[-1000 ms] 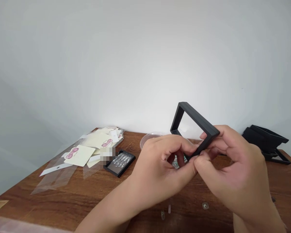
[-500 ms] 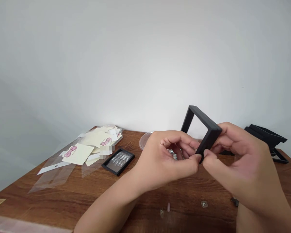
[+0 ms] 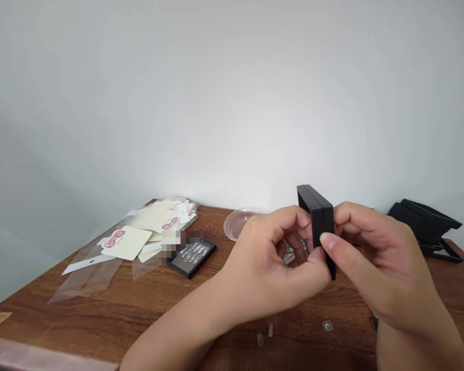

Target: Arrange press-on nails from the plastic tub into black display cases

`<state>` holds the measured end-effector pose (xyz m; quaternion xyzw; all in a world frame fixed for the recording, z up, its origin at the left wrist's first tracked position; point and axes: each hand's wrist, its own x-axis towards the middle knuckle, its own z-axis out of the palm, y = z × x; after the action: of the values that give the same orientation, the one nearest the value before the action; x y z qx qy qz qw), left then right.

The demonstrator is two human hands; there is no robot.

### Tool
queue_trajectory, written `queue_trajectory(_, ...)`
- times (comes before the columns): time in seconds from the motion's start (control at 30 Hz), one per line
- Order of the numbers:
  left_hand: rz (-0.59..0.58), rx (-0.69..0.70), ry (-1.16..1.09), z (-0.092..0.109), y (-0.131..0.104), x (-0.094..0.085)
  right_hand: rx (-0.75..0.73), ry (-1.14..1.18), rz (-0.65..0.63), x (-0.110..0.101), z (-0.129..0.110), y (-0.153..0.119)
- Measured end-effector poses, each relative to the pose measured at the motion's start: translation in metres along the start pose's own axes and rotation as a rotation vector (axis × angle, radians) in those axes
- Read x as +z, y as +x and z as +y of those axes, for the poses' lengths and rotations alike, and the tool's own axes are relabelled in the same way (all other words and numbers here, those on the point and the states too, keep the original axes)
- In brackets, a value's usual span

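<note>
Above the table, a black display frame (image 3: pixel 321 211) is held nearly edge-on to me, with a seam running along its side. My left hand (image 3: pixel 282 255) pinches its near left part between thumb and fingers. On the other side, my right hand (image 3: pixel 375 252) grips it, the thumb pressed on its edge. Most of the frame's window is turned out of sight. Behind my left fingers, a shiny, colourful thing (image 3: pixel 292 252) shows only in part. To the left of my left hand lies another black frame (image 3: pixel 192 257) with several clear, nail-like pieces in it.
Cream cards (image 3: pixel 127 243) with pink bows and clear plastic sleeves pile up at the left. A round clear dish (image 3: pixel 237 224) stands near the wall. Black frames (image 3: pixel 425 221) stack at the right. Small pieces, including a clear square (image 3: pixel 328 325), lie near the front.
Both hands have turned the black frame from an angled view, with its window showing, to nearly edge-on. It also sits slightly lower now.
</note>
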<state>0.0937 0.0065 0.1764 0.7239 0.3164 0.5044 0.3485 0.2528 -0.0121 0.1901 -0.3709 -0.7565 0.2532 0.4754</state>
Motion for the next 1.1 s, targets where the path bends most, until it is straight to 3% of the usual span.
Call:
queue_trajectory(0.13, 0.005, 0.031, 0.060, 0.000, 0.001, -0.001, -0.052, -0.019, 0.000, -0.002, 0.000, 0.003)
queue_trajectory(0.33, -0.217, -0.031, -0.053, -0.001, 0.001, -0.011, -0.034, 0.006, -0.035, -0.006, 0.000, 0.001)
queue_trajectory(0.47, -0.297, -0.014, -0.064, -0.001, -0.002, -0.016, 0.029, 0.000, -0.106, -0.008, 0.000, -0.001)
queue_trajectory(0.6, -0.239, 0.004, -0.071, -0.001, -0.001, -0.013, 0.073, -0.052, -0.138, -0.007, 0.000, 0.001)
queue_trajectory(0.73, -0.129, 0.014, 0.081, -0.003, 0.001, -0.009, 0.148, -0.113, -0.185, -0.007, 0.002, 0.005)
queue_trajectory(0.97, -0.184, 0.001, 0.209, -0.002, -0.002, -0.011, 0.280, -0.032, -0.228, -0.008, -0.006, 0.006)
queue_trajectory(1.1, -0.172, 0.015, 0.355, 0.003, -0.002, -0.015, 0.431, 0.034, -0.138, 0.002, -0.009, 0.006)
